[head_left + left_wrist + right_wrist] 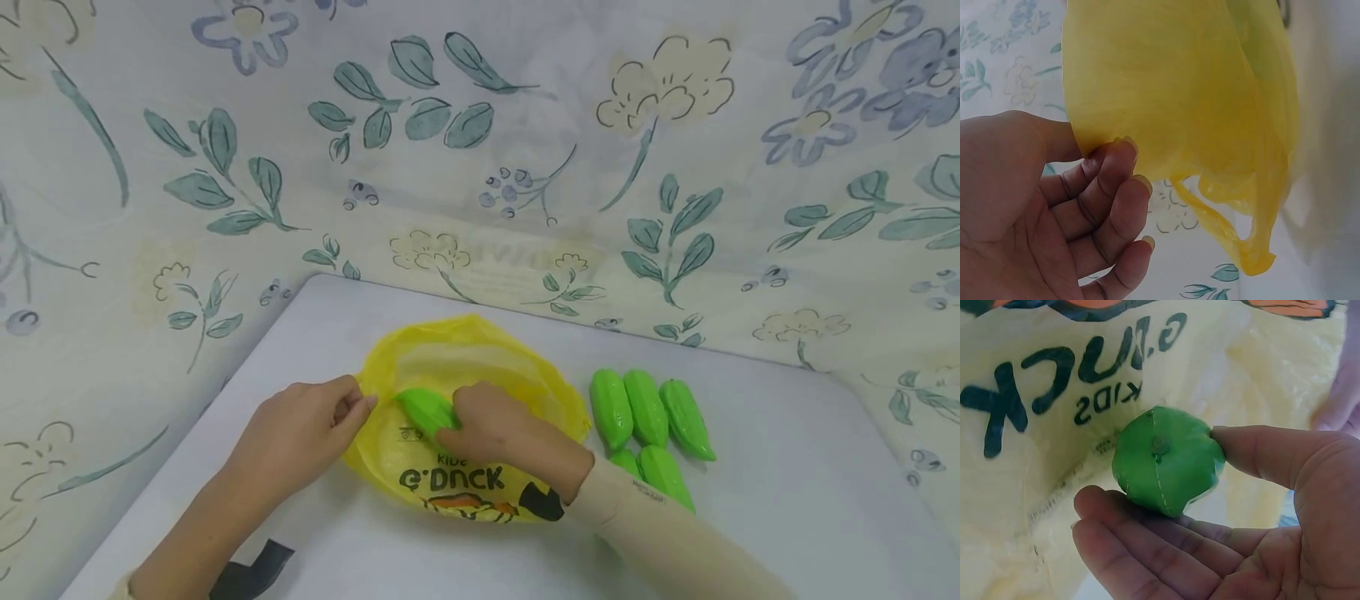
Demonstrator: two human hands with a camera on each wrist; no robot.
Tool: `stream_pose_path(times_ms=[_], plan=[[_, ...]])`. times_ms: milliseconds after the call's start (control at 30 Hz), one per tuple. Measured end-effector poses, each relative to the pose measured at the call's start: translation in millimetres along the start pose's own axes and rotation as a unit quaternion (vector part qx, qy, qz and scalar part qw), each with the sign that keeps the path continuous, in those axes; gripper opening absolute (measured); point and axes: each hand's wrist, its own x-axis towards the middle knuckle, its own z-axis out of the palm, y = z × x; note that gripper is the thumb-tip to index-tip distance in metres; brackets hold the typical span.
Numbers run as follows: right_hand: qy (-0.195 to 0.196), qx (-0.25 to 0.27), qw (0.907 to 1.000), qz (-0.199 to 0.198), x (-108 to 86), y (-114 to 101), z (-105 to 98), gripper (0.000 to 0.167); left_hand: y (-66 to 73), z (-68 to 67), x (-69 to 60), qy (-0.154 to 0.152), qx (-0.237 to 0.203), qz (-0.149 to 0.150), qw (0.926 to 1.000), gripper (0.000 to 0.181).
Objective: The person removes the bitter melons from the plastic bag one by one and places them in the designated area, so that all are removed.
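A yellow plastic bag (382, 467) printed with dark lettering lies with its mouth spread wide. My left hand (300, 429) pinches its left rim between thumb and index finger; in the left wrist view the other fingers are loosely curled beside the bag (1166, 94). Inside the mouth, my right hand (491, 421) grips a green ridged toy vegetable (423, 410), whose pointed end faces left. The right wrist view shows the blunt end of the toy vegetable (1169, 462), with thumb on one side and fingers on the other.
To the right of the bag, several matching green toy vegetables (647, 408) lie in two rows, the nearer row partly hidden by my right forearm. A black strip (255, 575) lies near my left forearm on the white table (787, 467). Flower-patterned cloth (525, 125) rises behind.
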Motion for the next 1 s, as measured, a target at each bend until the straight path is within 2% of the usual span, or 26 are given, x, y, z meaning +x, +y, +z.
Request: stream_pose_path(times_ms=[233, 500, 833, 1000], plan=[[0.020, 0.004, 0.9998, 0.005, -16.8, 4, -13, 0.027, -0.2, 0.6, -0.7, 0.002, 0.002, -0.008, 1.0000, 0.026], [0.050, -0.014, 0.9986, -0.006, -40.9, 12, -26, 0.026, -0.1, 0.7, 0.4, -0.011, -0.003, -0.015, 0.9998, 0.025], [0.098, -0.005, 0.9951, -0.015, -70.0, 31, -33, 0.026, -0.3, 3.4, 1.1, -0.015, -0.002, -0.026, 0.9995, 0.027], [0.107, 0.010, 0.9941, -0.014, -89.0, 43, -36, 0.031, -0.4, 4.2, 2.0, -0.017, 0.001, -0.028, 0.9995, 0.027]])
